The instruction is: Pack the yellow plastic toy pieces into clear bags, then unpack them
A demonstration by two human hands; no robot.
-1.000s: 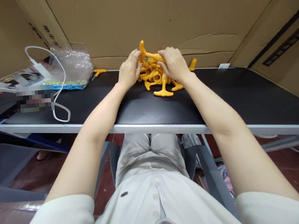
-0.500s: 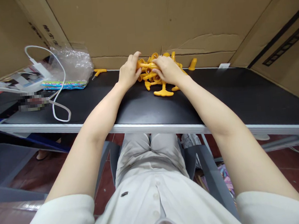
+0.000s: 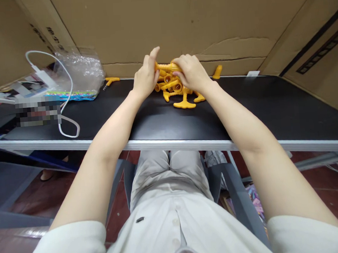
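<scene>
Both my hands are raised a little over a heap of yellow plastic pieces at the back of the table. Between them, a yellow ridged piece lies sideways. My left hand pinches its left end, with the index finger sticking up. The fingers of my right hand close round its right end and hide part of it. The heap mixes hollow round-mouthed sleeves with T-shaped handles that have ridged stems.
Farther left lies a yellow T-handle with a thin metal end. A clear plastic bag, a colourful packet and a white cable are beyond it. One yellow sleeve stands right of the heap, against the cardboard wall.
My hands have lifted slightly and the ridged piece between them now shows clear of the heap. My right hand has shifted a little to the right.
</scene>
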